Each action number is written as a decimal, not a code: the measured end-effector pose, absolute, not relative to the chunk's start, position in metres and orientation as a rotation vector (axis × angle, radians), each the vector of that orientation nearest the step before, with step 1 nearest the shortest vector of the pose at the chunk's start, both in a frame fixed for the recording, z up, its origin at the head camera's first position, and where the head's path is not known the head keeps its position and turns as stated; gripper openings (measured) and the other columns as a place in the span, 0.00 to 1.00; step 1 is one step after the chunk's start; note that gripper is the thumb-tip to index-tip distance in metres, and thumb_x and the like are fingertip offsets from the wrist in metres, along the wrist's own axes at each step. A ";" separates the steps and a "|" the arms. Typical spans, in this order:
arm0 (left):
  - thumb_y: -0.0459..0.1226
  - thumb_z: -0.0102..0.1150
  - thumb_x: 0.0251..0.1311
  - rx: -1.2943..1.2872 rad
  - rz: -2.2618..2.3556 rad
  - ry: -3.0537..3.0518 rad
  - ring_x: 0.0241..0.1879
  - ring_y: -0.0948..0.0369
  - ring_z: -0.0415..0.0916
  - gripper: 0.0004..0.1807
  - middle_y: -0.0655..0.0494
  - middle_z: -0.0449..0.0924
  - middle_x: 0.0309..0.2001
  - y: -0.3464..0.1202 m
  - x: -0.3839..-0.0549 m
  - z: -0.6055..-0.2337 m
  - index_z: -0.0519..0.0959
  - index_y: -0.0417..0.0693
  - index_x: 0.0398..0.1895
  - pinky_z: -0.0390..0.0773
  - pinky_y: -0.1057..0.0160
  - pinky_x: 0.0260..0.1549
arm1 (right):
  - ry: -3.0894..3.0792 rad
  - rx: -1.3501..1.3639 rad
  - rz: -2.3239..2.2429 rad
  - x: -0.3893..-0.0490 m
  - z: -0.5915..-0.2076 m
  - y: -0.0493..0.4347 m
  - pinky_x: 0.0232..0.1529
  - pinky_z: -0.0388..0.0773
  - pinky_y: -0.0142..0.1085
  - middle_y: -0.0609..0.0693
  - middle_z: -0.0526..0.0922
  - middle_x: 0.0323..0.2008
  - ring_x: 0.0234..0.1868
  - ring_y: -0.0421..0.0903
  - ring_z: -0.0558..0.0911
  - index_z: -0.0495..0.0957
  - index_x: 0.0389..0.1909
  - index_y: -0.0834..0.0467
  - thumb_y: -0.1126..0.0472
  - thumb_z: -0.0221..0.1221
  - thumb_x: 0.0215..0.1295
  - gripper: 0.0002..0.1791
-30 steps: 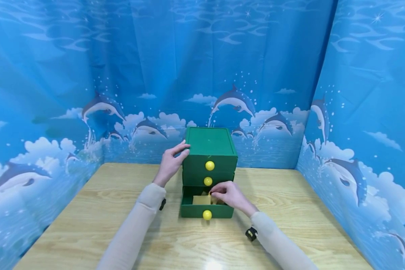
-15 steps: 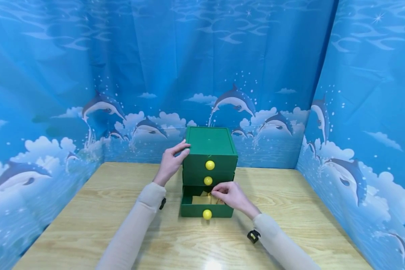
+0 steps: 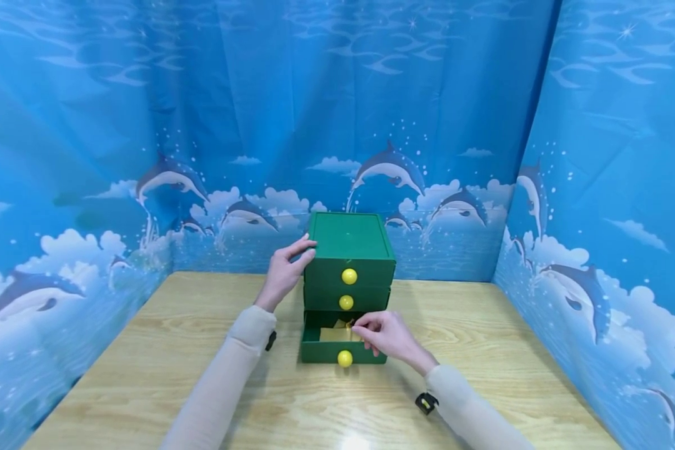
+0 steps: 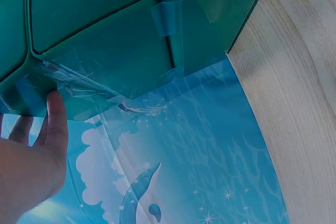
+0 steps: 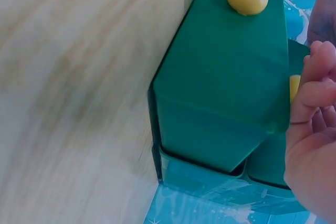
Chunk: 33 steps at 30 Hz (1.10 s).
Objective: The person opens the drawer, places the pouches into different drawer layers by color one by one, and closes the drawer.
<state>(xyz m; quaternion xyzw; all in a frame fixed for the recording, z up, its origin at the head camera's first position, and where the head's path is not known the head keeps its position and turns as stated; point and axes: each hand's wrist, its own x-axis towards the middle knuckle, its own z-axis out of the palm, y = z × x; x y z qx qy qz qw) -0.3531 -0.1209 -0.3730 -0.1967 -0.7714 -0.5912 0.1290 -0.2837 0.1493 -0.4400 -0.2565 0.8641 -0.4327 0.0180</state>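
Note:
A green cabinet (image 3: 349,234) of three stacked drawers stands on the table. Its bottom drawer (image 3: 320,354) is pulled out, with a flat tan piece (image 3: 333,335) and small gold bits inside. My left hand (image 3: 281,272) rests against the cabinet's upper left side; the left wrist view shows the thumb (image 4: 56,116) extended against the wall. Over the drawer's right front is my right hand (image 3: 390,335), thumb and forefinger together beside a small gold piece (image 3: 349,325). I cannot tell whether they pinch it. Curled fingers (image 5: 317,77) show in the right wrist view.
Yellow ball knobs sit on all three drawers, the lowest knob (image 3: 345,358) on the pulled-out one. Clear tape (image 4: 167,18) crosses the cabinet's side. A blue dolphin-print curtain (image 3: 259,125) hangs behind and beside the wooden table (image 3: 214,350).
My right hand has drawn slightly back toward me, its lower fingers now in front of the drawer's face. The gold piece shows more clearly beside the fingertips. My left hand stays put.

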 end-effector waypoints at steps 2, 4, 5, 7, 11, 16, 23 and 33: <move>0.55 0.54 0.68 -0.569 -1.720 -2.245 0.75 0.58 0.55 0.24 0.60 0.60 0.75 -0.121 -0.353 -0.373 0.77 0.58 0.62 0.66 0.47 0.67 | 2.684 -0.818 -1.323 -0.280 -0.440 0.149 0.17 0.77 0.36 0.49 0.82 0.18 0.14 0.49 0.79 0.86 0.42 0.58 0.49 0.60 0.69 0.16; 0.55 0.54 0.68 -0.560 -1.720 -2.251 0.74 0.59 0.56 0.24 0.61 0.60 0.74 -0.121 -0.352 -0.373 0.77 0.58 0.62 0.66 0.48 0.67 | 2.673 -0.827 -1.310 -0.275 -0.440 0.149 0.16 0.76 0.36 0.49 0.82 0.18 0.15 0.51 0.81 0.86 0.41 0.56 0.49 0.60 0.69 0.15; 0.55 0.54 0.68 -0.559 -1.721 -2.251 0.74 0.59 0.56 0.24 0.61 0.60 0.74 -0.121 -0.352 -0.373 0.77 0.58 0.62 0.67 0.48 0.67 | 2.665 -0.831 -1.306 -0.273 -0.439 0.149 0.15 0.76 0.36 0.50 0.83 0.19 0.15 0.53 0.81 0.86 0.41 0.56 0.49 0.60 0.69 0.15; 0.55 0.54 0.68 -0.559 -1.727 -2.247 0.74 0.59 0.56 0.24 0.60 0.60 0.74 -0.121 -0.351 -0.373 0.78 0.58 0.62 0.67 0.48 0.67 | 2.648 -0.843 -1.304 -0.268 -0.439 0.148 0.14 0.75 0.35 0.51 0.84 0.20 0.18 0.56 0.82 0.86 0.41 0.55 0.50 0.60 0.69 0.13; 0.53 0.54 0.69 -0.578 -1.726 -2.233 0.75 0.57 0.55 0.23 0.58 0.60 0.75 -0.121 -0.351 -0.373 0.78 0.57 0.62 0.67 0.46 0.67 | 2.630 -0.855 -1.298 -0.263 -0.440 0.147 0.14 0.75 0.33 0.52 0.85 0.21 0.21 0.61 0.83 0.85 0.40 0.56 0.51 0.60 0.69 0.13; 0.54 0.54 0.68 -0.564 -1.729 -2.233 0.75 0.58 0.54 0.23 0.59 0.60 0.74 -0.121 -0.352 -0.374 0.78 0.59 0.62 0.64 0.46 0.68 | 2.595 -0.833 -1.289 -0.260 -0.445 0.146 0.16 0.78 0.34 0.54 0.86 0.24 0.21 0.57 0.84 0.86 0.40 0.55 0.52 0.60 0.69 0.11; 0.55 0.55 0.68 -0.555 -1.731 -2.233 0.75 0.59 0.55 0.23 0.58 0.60 0.74 -0.120 -0.353 -0.375 0.78 0.60 0.61 0.65 0.47 0.68 | 2.572 -0.865 -1.181 -0.260 -0.452 0.143 0.18 0.79 0.33 0.54 0.87 0.26 0.20 0.51 0.84 0.85 0.46 0.54 0.55 0.60 0.69 0.11; 0.54 0.54 0.68 -0.563 -1.720 -2.231 0.75 0.59 0.55 0.23 0.60 0.61 0.74 -0.120 -0.353 -0.374 0.78 0.59 0.62 0.66 0.48 0.68 | 2.564 -0.904 -1.100 -0.260 -0.454 0.140 0.19 0.79 0.30 0.50 0.88 0.26 0.20 0.43 0.84 0.82 0.54 0.57 0.56 0.59 0.70 0.16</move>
